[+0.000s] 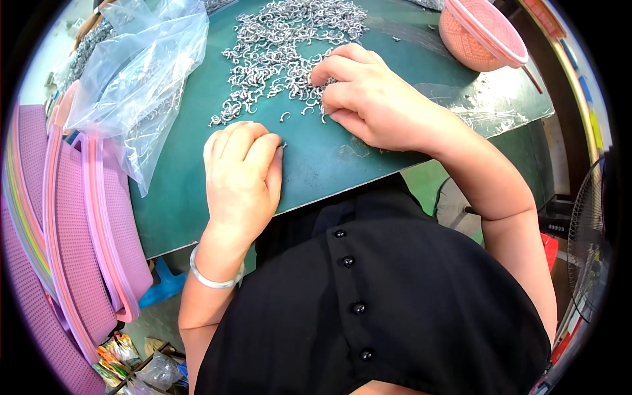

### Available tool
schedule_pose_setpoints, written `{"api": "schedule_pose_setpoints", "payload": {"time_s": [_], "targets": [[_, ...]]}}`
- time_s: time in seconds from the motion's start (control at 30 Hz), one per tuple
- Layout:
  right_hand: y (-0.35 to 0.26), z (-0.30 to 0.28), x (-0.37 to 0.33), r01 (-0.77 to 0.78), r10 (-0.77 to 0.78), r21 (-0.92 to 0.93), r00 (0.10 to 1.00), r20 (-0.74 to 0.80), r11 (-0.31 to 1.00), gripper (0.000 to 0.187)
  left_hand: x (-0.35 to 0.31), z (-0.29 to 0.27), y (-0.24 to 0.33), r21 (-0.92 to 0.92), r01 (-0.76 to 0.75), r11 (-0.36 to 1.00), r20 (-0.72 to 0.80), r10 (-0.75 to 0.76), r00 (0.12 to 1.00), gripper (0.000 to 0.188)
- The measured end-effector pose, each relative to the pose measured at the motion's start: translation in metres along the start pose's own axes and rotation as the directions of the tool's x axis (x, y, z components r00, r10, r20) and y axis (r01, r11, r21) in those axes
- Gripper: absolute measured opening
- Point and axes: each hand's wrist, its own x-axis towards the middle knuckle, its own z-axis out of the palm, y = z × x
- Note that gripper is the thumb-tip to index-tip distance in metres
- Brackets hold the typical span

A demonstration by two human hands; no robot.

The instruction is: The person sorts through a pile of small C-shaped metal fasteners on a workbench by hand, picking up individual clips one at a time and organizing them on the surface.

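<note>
A heap of small silvery curved metal pieces [283,49] is spread over the green tabletop [316,161]. My left hand [238,174] is closed near the table's front edge, with a tiny bit of metal showing between thumb and forefinger; it looks like one of the curved pieces. At the right edge of the heap, my right hand [375,99] has its fingers curled down among the pieces. Its fingertips are partly hidden, so what they pinch cannot be made out. One loose curved piece [285,117] lies between the two hands.
A clear plastic bag [141,85] drapes over the table's left side. Nested purple perforated baskets [118,217] stand left of the table. A pink basket [484,39] sits at the far right corner. Beyond the right side is a fan [586,237].
</note>
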Motion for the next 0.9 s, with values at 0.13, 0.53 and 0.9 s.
{"api": "schedule_pose_setpoints", "payload": {"time_s": [0.13,0.53,0.9], "targets": [[-0.002,-0.007,0.001,-0.013,0.013,0.035,1.000,0.006,0.999,0.007,0.002,-0.002,0.004,0.000,0.024,1.000,0.011,-0.024,1.000,0.023],[0.000,-0.009,-0.002,-0.009,0.007,0.027,0.999,0.047,1.000,0.006,0.001,-0.006,0.015,-0.048,0.010,0.999,0.110,-0.004,0.994,0.026],[-0.006,-0.005,-0.001,0.006,-0.010,0.064,0.998,0.060,0.998,0.012,-0.006,-0.002,0.013,-0.070,0.044,0.997,0.061,-0.040,0.997,0.024]]}}
